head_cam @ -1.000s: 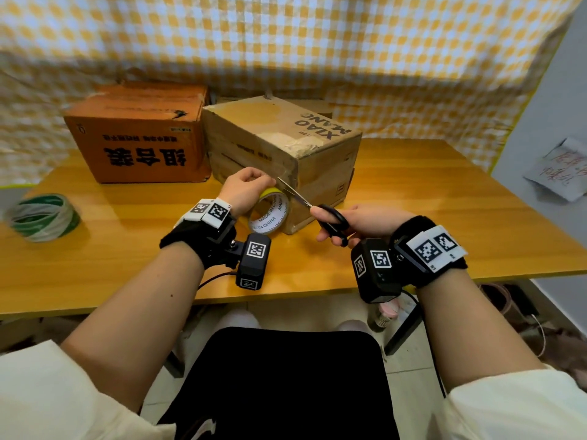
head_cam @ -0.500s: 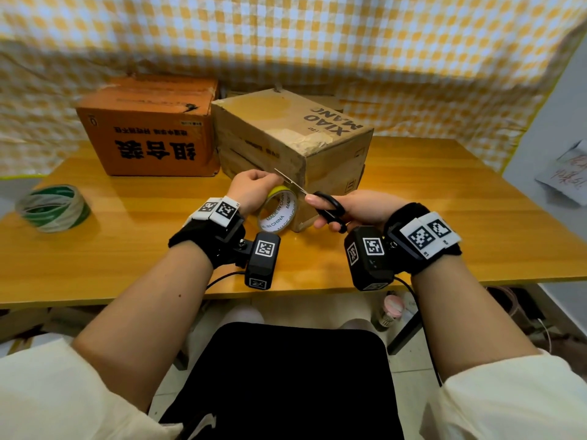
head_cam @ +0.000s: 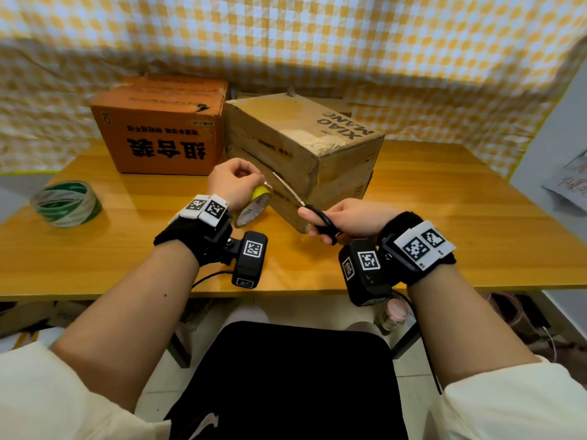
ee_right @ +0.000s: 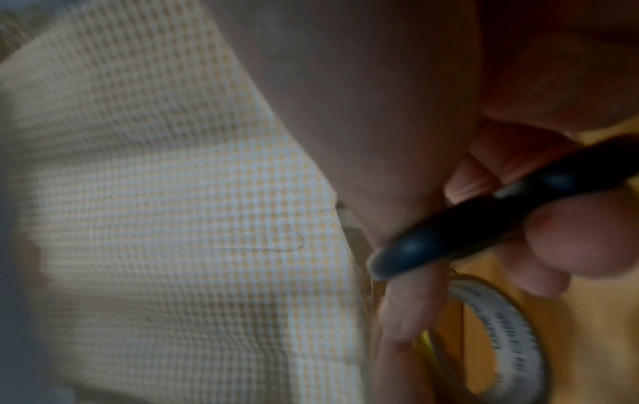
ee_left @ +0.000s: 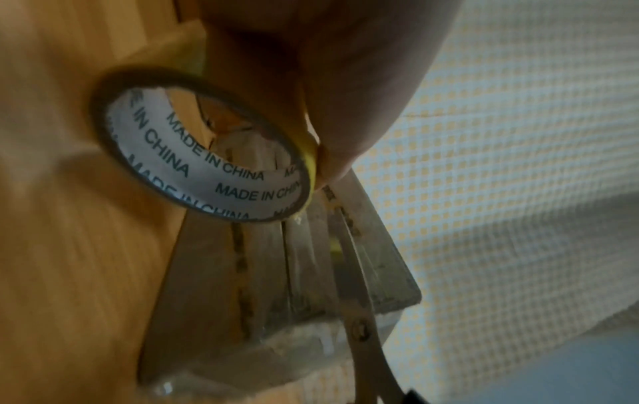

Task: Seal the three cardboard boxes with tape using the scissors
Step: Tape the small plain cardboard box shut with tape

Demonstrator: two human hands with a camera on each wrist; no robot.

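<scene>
A brown cardboard box [head_cam: 298, 144] marked XIAO MANG stands mid-table, one corner toward me. An orange box [head_cam: 158, 128] sits at its left; a third box is hidden or barely visible behind. My left hand [head_cam: 236, 182] grips a yellow tape roll [head_cam: 254, 206] against the brown box's front face; in the left wrist view the tape roll [ee_left: 204, 153] shows a white core printed MADE IN CHINA. My right hand [head_cam: 346, 219] holds black-handled scissors [head_cam: 305, 206], their blades pointing up-left at the tape beside my left fingers. The scissors' handle [ee_right: 484, 216] fills the right wrist view.
A green-and-white tape roll [head_cam: 66, 203] lies at the table's left end. The wooden table [head_cam: 444, 201] has bare surface on the right. A checked yellow cloth [head_cam: 317, 42] hangs behind. A pink-capped bottle [head_cam: 394, 315] stands on the floor under the table.
The view has shifted and drawn closer. The scissors' blades have moved nearer to the tape at my left fingers. My left hand stays on the roll at the box.
</scene>
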